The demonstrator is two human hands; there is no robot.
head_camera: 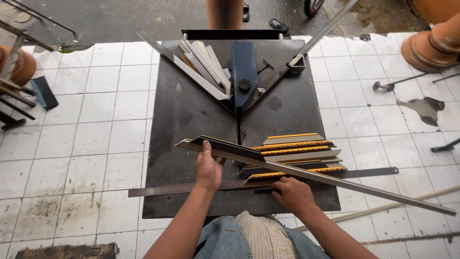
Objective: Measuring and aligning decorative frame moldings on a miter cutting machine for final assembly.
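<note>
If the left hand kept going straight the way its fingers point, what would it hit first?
The left hand points away from the body and already grips the long strip. Past that lies bare black table, then probably the blue machine, though depth is unclear.

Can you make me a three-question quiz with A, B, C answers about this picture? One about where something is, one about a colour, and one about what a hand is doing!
1. Where does the long flat steel ruler lie?
A. On the dark metal work plate, in front of the person
B. On the white tiled floor
C. Leaning on a clay pot

2. What colour is the trim on the stacked mitred frame pieces?
A. Green
B. Gold
C. Pink

3. What is the left hand doing?
A. Lying flat on the tiles
B. Holding scissors
C. Holding up a long grey moulding strip

Answers: 1 A, the ruler stretches across the plate's near edge. 2 B, gold beaded bands line the pieces. 3 C, its grip is closed on the strip's left end, while the right hand rests on the plate.
</note>
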